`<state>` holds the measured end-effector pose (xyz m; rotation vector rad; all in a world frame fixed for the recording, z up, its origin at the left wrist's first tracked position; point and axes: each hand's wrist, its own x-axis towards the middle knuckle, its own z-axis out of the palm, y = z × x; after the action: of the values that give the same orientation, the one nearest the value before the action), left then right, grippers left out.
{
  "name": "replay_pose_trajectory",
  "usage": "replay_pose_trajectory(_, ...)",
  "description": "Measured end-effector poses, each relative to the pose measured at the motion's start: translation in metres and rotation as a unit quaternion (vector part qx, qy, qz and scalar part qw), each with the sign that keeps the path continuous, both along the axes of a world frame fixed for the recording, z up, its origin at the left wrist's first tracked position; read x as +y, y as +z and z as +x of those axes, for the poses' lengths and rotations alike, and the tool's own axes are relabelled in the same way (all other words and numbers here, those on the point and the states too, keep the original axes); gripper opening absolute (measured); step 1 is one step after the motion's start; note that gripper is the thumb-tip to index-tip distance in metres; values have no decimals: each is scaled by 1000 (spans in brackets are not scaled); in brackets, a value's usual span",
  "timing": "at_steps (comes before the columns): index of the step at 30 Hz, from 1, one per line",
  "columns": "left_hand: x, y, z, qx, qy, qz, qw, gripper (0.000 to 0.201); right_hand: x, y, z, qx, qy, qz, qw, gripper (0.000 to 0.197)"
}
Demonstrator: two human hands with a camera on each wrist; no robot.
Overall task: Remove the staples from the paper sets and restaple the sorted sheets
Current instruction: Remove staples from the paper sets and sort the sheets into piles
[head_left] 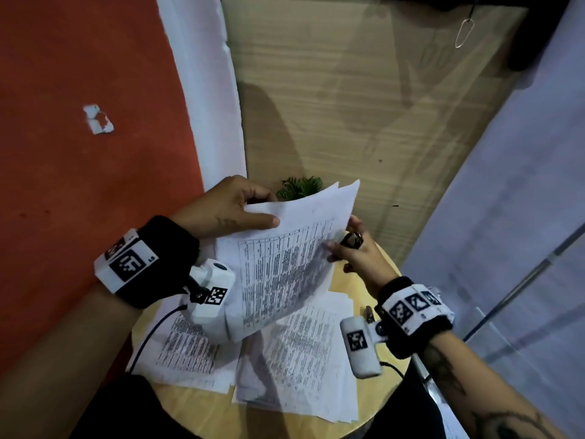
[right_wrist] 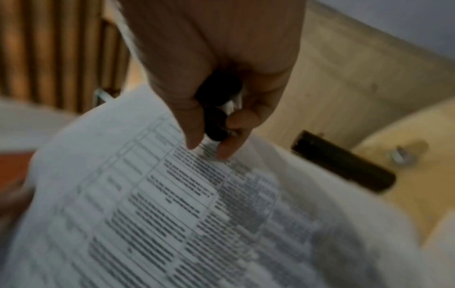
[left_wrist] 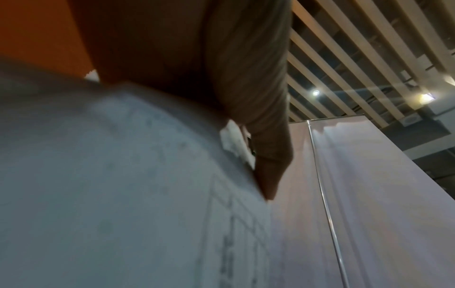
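White paper set (head_left: pixel 285 248) lifted off the round bench (head_left: pixel 202 407) for sorting.
Left hand (head_left: pixel 228 207) pinches its far corner; right hand (head_left: pixel 357 251), curled round a dark staple remover (head_left: pixel 351 239), steadies the right edge.

Dim indoor light, soft shadows on the wall, wrist views blurred, head view bent at edges.

Held sheets (head_left: pixel 285 248) above loose papers (head_left: pixel 294 353) on table (head_left: pixel 392 353); plant (head_left: pixel 299 186) behind.

Printed paper sets, one raised at frame centre

We see a set of table-printed sheets (head_left: pixel 285 261) tilted up mid-frame; more printed sheets (head_left: pixel 297 359) lie overlapped below it, toward the lower centre.
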<state>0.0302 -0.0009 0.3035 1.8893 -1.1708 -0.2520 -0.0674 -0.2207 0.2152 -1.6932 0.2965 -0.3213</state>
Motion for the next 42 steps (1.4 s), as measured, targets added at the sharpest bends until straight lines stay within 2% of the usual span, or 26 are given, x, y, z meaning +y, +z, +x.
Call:
replay_pose_trajectory(3,2,4,-1,5,-21,-12,1000,5,0,10,1,33,50,85,995,21)
replay_pose_trajectory(4,2,4,-1,3,-16,-19,1000,5,-2,10,2,38,48,99,993,15)
replay_pose_trajectory(6,6,3,3,10,4,-47,999,17,-4,12,4,38,29,112,993,15)
replay_pose_trajectory(8,17,0,11,14,41,-66,997,40,-8,15,3,28,0,117,993,17)
replay_pose_trajectory(9,24,-3,16,22,64,-72,995,44,-11,18,3,19,-19,127,992,19)
replay_pose_trajectory(10,31,-9,23,37,92,-85,991,38,-15,20,4,7,-44,144,989,21)
replay_pose_trajectory(11,38,-17,28,56,124,-114,984,29,-19,21,4,0,-68,163,984,22)
replay_pose_trajectory(12,42,-27,33,93,158,-154,971,34,-23,23,5,-5,-85,183,979,22)
replay_pose_trajectory(14,43,-49,33,192,199,-223,935,52,-24,24,9,-13,-98,237,967,23)
replay_pose_trajectory(16,33,-70,23,257,199,-233,917,69,-21,20,15,-21,-99,274,956,26)
replay_pose_trajectory(18,21,-88,12,258,216,-241,910,80,-13,13,20,-12,-99,285,953,26)
replay_pose_trajectory(20,14,-100,7,233,259,-263,900,64,-5,5,21,15,-102,272,957,24)
replay_pose_trajectory(22,17,-115,15,219,298,-251,894,43,0,-7,20,38,-98,248,963,19)
replay_pose_trajectory(24,30,-131,28,206,325,-223,895,33,-1,-25,17,68,-93,214,970,8)
replay_pose_trajectory(26,49,-150,41,209,348,-200,892,33,-8,-51,12,114,-91,175,974,7)
replay_pose_trajectory(29,81,-187,68,226,401,-130,878,41,-14,-98,7,225,-62,101,967,4)
replay_pose_trajectory(31,97,-208,84,231,436,-76,867,43,-18,-126,4,293,-18,-27,956,14)
replay_pose_trajectory(33,111,-231,99,235,457,-8,858,45,-18,-153,6,353,73,-187,914,30)
replay_pose_trajectory(35,124,-253,111,232,481,76,842,42,-13,-178,5,393,153,-318,849,39)
replay_pose_trajectory(37,139,-275,122,236,505,137,819,39,-7,-197,3,402,215,-368,810,40)
replay_pose_trajectory(39,151,-296,131,251,514,180,800,37,-1,-212,3,429,262,-381,776,39)
replay_pose_trajectory(42,162,-321,142,239,504,230,797,36,4,-228,2,461,283,-402,739,41)
